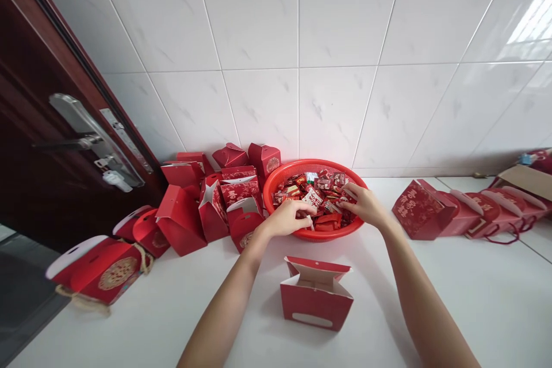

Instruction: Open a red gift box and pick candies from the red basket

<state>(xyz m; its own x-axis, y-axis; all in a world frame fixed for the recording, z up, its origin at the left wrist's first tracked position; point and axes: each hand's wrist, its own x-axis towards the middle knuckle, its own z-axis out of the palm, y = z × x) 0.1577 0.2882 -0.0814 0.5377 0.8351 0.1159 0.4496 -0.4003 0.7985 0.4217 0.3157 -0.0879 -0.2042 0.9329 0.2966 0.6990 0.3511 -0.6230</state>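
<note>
Bare forearms (224,313) are slanting in from the bottom edge, with an open red box (317,306) standing upright between them on the white tabletop (172,322); beyond it, a red basket (317,235) of wrapped sweets (322,184) is sitting near the tiled wall (259,109). Both box and basket are lying with their long axes roughly left to right, so the box is sitting on the camera's side of the hands, its mouth facing upward; the left hand (291,215) is hovering nearer to it than the right hand (362,205). Thumb and fingers of the left hand are apparently pinching a small pale packet (310,222) at the near rim; the right hand is curling over sweets at the basket's right side, though whether it is gripping one I cannot tell. Shadow is hiding the bottom of the open box; the hands are covering some sweets; more red boxes (181,221) are crowding the left, and a cardboard carton (524,181) is being cut off at the right edge.
</note>
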